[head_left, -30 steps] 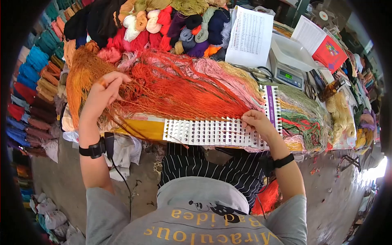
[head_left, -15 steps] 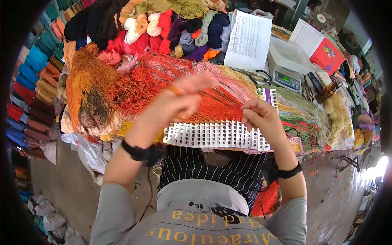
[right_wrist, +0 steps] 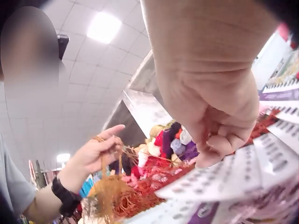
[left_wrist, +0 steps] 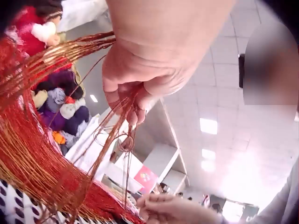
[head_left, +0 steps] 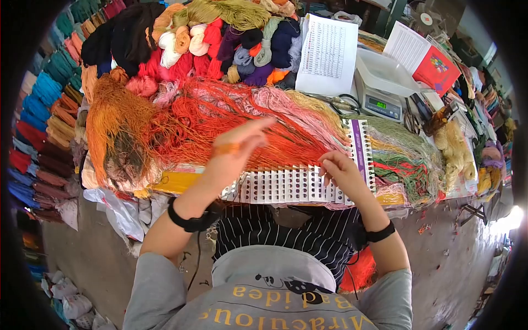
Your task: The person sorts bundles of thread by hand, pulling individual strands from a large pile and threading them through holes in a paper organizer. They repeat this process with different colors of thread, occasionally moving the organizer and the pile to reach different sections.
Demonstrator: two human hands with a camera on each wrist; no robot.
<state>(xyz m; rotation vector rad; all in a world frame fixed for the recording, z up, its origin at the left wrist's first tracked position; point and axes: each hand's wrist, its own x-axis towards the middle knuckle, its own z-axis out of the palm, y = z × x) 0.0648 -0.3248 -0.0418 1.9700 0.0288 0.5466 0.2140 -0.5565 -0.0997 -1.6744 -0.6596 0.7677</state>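
Observation:
Rust-brown embroidery threads (left_wrist: 107, 151) are gripped by my left hand (head_left: 231, 157), its index finger pointing out. Some strands loop around this hand and hang below the fingers in the left wrist view. It is raised over the orange-red thread bundle (head_left: 286, 144). At the upper edge of the overlapping white perforated cards (head_left: 275, 187), my right hand (head_left: 344, 171) has bent fingers, with thumb and fingertips close together. I cannot tell whether a strand or a card lies between them. The bundle fans out from the cards toward the left.
Skeins of many colours (head_left: 181, 38) lie along the back. A printed sheet (head_left: 328, 55), a digital scale (head_left: 379, 104) with a clear tray, and scissors (head_left: 346, 103) are at the back right. A purple-striped card (head_left: 360, 147) and green threads (head_left: 407, 159) lie to the right.
My left hand has come from the far left of the bundle to its middle, close to the cards. The right hand stays at the cards' edge. The scale reading has risen slightly.

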